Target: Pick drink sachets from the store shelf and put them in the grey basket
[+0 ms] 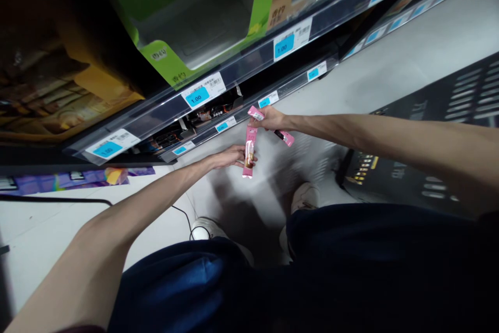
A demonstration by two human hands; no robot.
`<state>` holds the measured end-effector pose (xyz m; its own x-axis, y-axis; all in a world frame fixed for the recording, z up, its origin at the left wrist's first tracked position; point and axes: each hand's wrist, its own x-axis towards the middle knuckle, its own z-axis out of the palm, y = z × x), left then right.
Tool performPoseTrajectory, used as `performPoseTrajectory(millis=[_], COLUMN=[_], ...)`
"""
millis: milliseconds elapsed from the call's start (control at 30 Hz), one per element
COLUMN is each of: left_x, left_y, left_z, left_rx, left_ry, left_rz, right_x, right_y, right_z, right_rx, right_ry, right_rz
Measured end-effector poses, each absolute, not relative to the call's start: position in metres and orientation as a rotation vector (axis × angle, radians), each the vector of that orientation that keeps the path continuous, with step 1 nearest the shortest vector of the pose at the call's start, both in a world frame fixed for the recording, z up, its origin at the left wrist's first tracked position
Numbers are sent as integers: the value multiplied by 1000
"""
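Note:
My left hand (231, 157) has its fingers closed around a long, narrow pink snack packet (250, 152), which hangs almost upright and shows a brown and gold picture near its lower end. Just above and to the right, my right hand (272, 118) is wrapped round more pink packaging. One pink end with a white label (255, 113) sticks out on its left, and a pink and black end (286, 137) on its lower right. Whether these ends belong to one packet or two, I cannot tell. The top of the upright packet comes close to the right fingers.
Ahead is a shop shelf with blue and white price tags (198, 96) and a green display box (163, 60). Dark packets (210, 112) lie on the lowest shelf. A black crate (405, 167) stands at the right. A thin black cable (183, 210) hangs near my left shoe (206, 227).

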<state>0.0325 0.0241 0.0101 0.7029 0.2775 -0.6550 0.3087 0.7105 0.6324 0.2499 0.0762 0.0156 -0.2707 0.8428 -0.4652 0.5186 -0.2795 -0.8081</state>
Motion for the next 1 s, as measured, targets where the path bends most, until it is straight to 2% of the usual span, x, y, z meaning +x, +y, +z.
performPoseTrajectory(millis=[633, 1000], left_x=[31, 31], left_y=[25, 23], left_z=[12, 11], left_rx=[766, 899], left_ry=[838, 834], left_rz=[42, 67], right_x=[242, 251], right_y=[69, 76], right_z=[49, 25], right_rx=[-1788, -1733], right_ry=[-1507, -1554], right_rz=[1659, 1794])
